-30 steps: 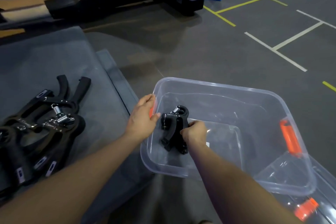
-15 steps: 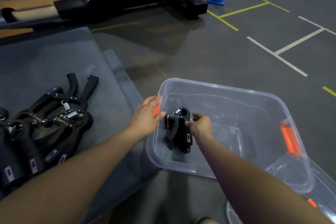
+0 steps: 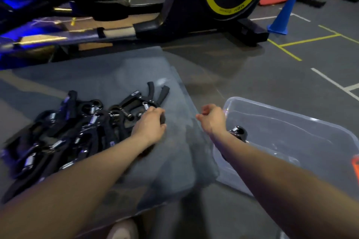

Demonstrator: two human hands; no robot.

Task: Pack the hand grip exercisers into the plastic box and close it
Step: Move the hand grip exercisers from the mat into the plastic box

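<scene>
Leftmost, pile of black hand grip exercisers [image 3: 77,130] heaped on grey mat [image 3: 174,161]. Left hand [image 3: 150,125] on pile's right edge, fingers curled round one black handle. Right hand [image 3: 212,117] beside it, hovering over gap between mat and box, fingers loosely curled, holding nothing. Clear plastic box [image 3: 291,132] on floor at right, lid off; one exerciser [image 3: 238,133] inside near left wall, partly hidden by right forearm. Blue cone [image 3: 281,15] far behind.
</scene>
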